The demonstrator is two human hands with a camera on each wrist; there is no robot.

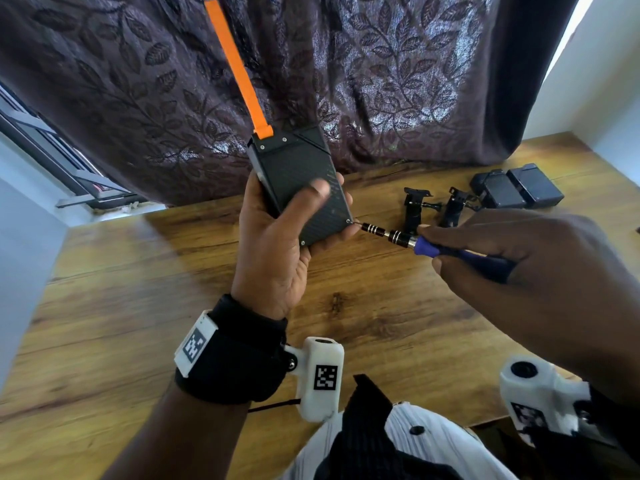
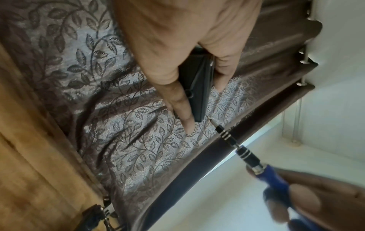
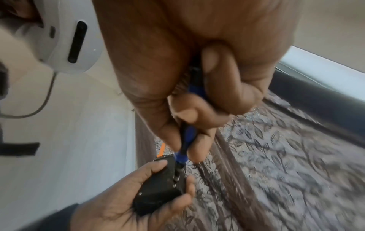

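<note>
Table (image 1: 346, 306) is backed by curtain (image 1: 156, 81); two cases (image 1: 516, 188) are set at far right. Box (image 1: 298, 168) is gripped above table by left hand (image 1: 277, 244); screwdriver (image 1: 398, 235) is pinched by right hand (image 1: 519, 258), tip at box corner.

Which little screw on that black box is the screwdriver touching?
The corner screw of the black box nearest the right hand: the screwdriver tip sits on it. The neighbouring corner's screw and two by the orange strap are untouched.
</note>
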